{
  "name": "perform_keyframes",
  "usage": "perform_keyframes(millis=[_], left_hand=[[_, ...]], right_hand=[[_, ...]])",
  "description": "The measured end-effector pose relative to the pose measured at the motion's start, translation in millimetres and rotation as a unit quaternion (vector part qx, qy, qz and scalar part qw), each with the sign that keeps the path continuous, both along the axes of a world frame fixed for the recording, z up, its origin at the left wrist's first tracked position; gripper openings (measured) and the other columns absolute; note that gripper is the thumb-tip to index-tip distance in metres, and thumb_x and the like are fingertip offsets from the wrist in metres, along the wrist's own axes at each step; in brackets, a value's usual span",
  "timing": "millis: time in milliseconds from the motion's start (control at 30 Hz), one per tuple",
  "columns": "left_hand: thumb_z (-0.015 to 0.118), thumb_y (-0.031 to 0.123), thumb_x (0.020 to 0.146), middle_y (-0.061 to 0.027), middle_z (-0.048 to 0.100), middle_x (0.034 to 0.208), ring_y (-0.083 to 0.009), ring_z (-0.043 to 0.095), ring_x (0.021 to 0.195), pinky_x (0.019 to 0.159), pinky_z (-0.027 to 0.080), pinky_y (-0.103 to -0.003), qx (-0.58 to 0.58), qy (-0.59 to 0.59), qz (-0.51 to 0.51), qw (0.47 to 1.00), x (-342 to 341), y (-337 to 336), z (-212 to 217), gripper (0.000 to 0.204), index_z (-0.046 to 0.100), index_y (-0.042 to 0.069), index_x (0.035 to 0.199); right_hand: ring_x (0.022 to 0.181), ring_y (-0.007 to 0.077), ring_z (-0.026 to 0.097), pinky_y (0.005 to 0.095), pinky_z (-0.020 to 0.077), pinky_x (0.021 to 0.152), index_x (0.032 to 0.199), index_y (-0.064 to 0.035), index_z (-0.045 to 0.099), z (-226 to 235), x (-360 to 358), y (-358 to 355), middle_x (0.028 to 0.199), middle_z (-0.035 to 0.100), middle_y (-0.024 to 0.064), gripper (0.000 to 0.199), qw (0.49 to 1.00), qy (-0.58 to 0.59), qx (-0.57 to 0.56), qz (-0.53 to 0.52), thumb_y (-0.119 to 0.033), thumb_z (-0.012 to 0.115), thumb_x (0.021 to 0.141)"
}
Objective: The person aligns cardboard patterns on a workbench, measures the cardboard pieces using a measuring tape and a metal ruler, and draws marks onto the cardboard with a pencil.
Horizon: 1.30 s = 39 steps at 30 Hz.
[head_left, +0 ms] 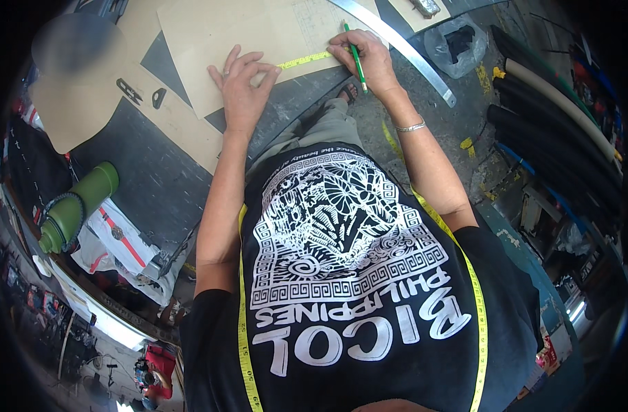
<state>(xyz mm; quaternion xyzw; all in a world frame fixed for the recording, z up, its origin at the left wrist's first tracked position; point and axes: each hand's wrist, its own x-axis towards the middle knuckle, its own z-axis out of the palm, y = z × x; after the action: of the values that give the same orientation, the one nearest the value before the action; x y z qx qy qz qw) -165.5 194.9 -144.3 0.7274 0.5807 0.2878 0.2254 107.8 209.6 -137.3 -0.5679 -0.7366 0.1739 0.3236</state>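
Note:
A short stretch of yellow tape measure (pixel 306 61) lies along the near edge of a large sheet of brown paper (pixel 238 41). My left hand (pixel 244 86) pinches its left end between thumb and forefinger, the other fingers raised and spread. At the tape's right end, my right hand (pixel 370 60) holds a green pencil (pixel 356 58), tilted, with thumb and fingertips close to the tape. Beyond the right hand, a long curved metal ruler (pixel 403 47) reaches over the table edge. More yellow tape (pixel 480 323) hangs down both sides of my black shirt.
Two small dark flat pieces (pixel 159 97) lie on brown paper at the left. A green bottle (pixel 80 206) and a printed cloth (pixel 121 240) rest on the dark table (pixel 156 165). A clear plastic bag (pixel 457 48) and dark rolls (pixel 547 130) stand at the right.

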Motion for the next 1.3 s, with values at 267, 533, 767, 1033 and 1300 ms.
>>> perform_keyframes(millis=[267, 533, 767, 1033, 1300], left_hand=[[0.082, 0.03, 0.087, -0.0007, 0.07, 0.122, -0.0283, 0.047, 0.142, 0.119, 0.006, -0.07, 0.013, 0.009, -0.003, 1.0, 0.0, 0.1, -1.0, 0.014, 0.08, 0.017, 0.088], [0.082, 0.03, 0.087, -0.0014, 0.07, 0.123, -0.029, 0.047, 0.142, 0.12, 0.006, -0.07, 0.017, 0.006, -0.005, 1.0, 0.1, -0.5, -0.2, 0.013, 0.08, 0.017, 0.089], [0.083, 0.03, 0.086, -0.0011, 0.07, 0.122, -0.0279, 0.047, 0.142, 0.12, 0.006, -0.069, 0.018, 0.009, 0.001, 1.0, 0.9, -1.0, -0.7, 0.013, 0.08, 0.017, 0.088], [0.083, 0.031, 0.085, -0.0002, 0.071, 0.121, -0.0272, 0.047, 0.142, 0.121, 0.006, -0.068, 0.017, 0.008, 0.007, 1.0, 2.3, -0.7, -0.4, 0.013, 0.08, 0.019, 0.087], [0.083, 0.033, 0.085, 0.0001, 0.071, 0.121, -0.0265, 0.047, 0.141, 0.12, 0.006, -0.068, 0.024, 0.017, 0.009, 1.0, 2.4, -0.7, -2.4, 0.013, 0.081, 0.02, 0.087]], right_hand=[[0.084, 0.0271, 0.068, 0.0372, 0.0529, 0.079, 0.096, -0.0082, 0.076, -0.3, 0.1, 0.1, 0.089, 0.073, 0.0072, 0.017, 1.0, -0.004, -0.002, 0.0, -0.021, 0.081, 0.086], [0.083, 0.0269, 0.068, 0.037, 0.0532, 0.077, 0.096, -0.0086, 0.076, 0.2, 0.8, 0.0, 0.088, 0.072, 0.0078, 0.017, 1.0, 0.005, -0.002, 0.001, -0.021, 0.081, 0.086], [0.089, 0.0321, 0.066, 0.0424, 0.0515, 0.084, 0.092, -0.008, 0.075, 8.9, -3.1, -2.1, 0.089, 0.072, 0.0097, 0.013, 0.999, 0.023, -0.032, -0.009, -0.018, 0.08, 0.086], [0.081, 0.0249, 0.067, 0.0359, 0.0527, 0.075, 0.099, -0.0089, 0.076, 5.3, 0.1, -1.5, 0.086, 0.07, 0.0088, 0.016, 1.0, 0.003, -0.012, 0.001, -0.02, 0.08, 0.088], [0.089, 0.0316, 0.066, 0.042, 0.0522, 0.084, 0.093, -0.0085, 0.075, 6.0, -0.8, -1.3, 0.09, 0.073, 0.0087, 0.012, 0.999, 0.02, -0.035, -0.006, -0.017, 0.08, 0.085]])
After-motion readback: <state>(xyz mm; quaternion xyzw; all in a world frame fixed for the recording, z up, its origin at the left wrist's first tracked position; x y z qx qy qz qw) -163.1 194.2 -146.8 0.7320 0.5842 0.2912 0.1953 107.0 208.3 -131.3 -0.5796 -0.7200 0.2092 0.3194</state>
